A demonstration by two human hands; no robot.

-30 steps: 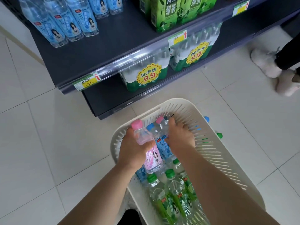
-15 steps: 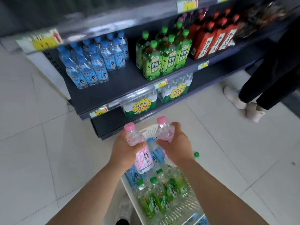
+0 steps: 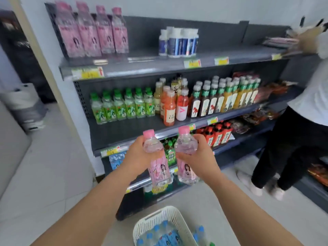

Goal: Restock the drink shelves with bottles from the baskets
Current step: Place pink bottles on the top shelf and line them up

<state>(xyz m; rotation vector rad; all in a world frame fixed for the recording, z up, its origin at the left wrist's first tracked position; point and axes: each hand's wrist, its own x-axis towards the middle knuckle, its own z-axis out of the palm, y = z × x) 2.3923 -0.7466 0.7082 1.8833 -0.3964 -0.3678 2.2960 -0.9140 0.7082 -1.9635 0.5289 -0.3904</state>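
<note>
Lifting the left bottle (image 3: 159, 172) and the right bottle (image 3: 185, 170) to the top shelf (image 3: 142, 68) looks like the step in hand, judging from the head view. A row of matching pink bottles (image 3: 94, 35) stands at that shelf's left end, with bare shelf just beside it. The left hand (image 3: 138, 155) has its grip clamped round the left bottle's shoulder, and the right hand (image 3: 202, 157) is wrapped the same way round the right bottle. Both bottles are in the air, caps up and close together, in front of the lower shelves and above the white basket (image 3: 156, 218) on the floor.

To do it well, I would set them down one at a time, label outward and in line with the row, so that no neighbour gets knocked over.

Each bottle is clear plastic with a pink cap and a pink label bearing a small figure, and each looks full. Blue-capped bottles (image 3: 166, 237) lie in the basket.
</note>
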